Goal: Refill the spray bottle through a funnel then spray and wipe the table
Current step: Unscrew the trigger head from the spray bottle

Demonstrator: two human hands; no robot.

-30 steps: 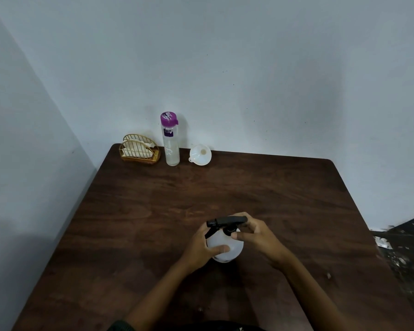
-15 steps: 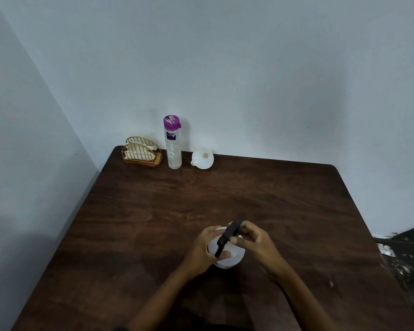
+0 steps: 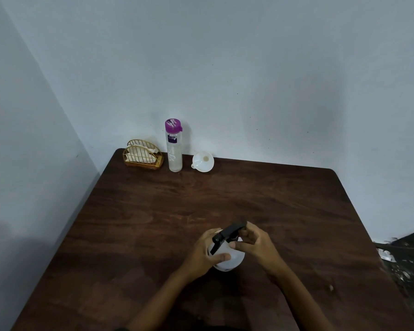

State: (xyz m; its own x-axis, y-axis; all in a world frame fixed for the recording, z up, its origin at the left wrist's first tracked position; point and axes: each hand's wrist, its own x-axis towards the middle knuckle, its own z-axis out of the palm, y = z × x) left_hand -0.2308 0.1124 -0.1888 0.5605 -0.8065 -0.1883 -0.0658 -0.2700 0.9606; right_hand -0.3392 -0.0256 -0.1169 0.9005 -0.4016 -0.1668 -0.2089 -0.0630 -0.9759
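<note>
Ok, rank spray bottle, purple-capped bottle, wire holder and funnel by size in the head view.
White spray bottle with black head, nearest, so unsure
gold wire napkin holder and clear purple-capped bottle, alike
white plastic funnel

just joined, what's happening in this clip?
A person is at a dark wooden table with a white spray bottle. The left hand grips its body while the right hand pinches the black spray head, likely to unscrew it. The funnel, a clear bottle with a purple cap and a wire napkin holder sit untouched at the far edge, so refilling has not started.
</note>
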